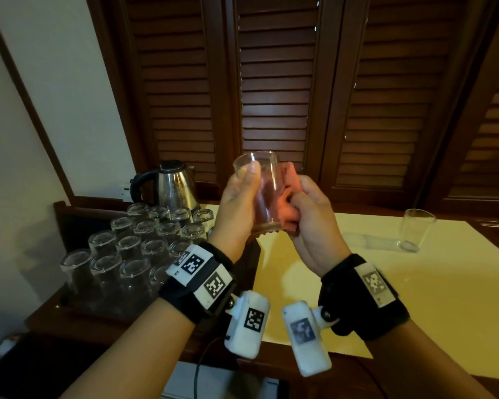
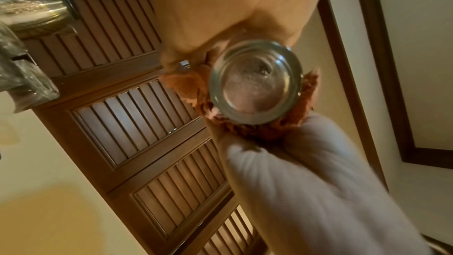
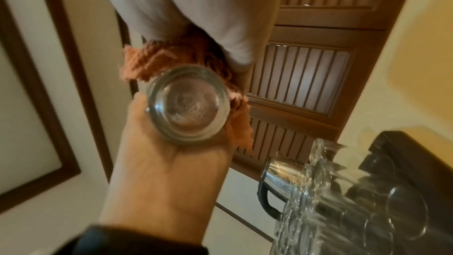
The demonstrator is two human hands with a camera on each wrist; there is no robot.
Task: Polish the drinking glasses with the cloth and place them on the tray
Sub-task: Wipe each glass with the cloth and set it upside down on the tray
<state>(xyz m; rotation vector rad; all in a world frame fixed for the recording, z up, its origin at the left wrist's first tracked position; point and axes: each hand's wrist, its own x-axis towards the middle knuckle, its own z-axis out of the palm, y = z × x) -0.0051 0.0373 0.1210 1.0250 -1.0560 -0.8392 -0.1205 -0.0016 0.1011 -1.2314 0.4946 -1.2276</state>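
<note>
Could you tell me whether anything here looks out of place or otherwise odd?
One glass stands alone, upright, on the yellow table, far from the tray where the others sit upside down. A wet-looking patch lies beside it. Nothing looks broken.

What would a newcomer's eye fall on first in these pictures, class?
First, the glass held up mid-picture: the left hand grips it while the right hand presses an orange cloth against its side. Next, the crowd of upturned glasses on the dark tray at the left, with a steel kettle behind them. Last, a lone glass standing upright on the yellow table at the right.
</note>
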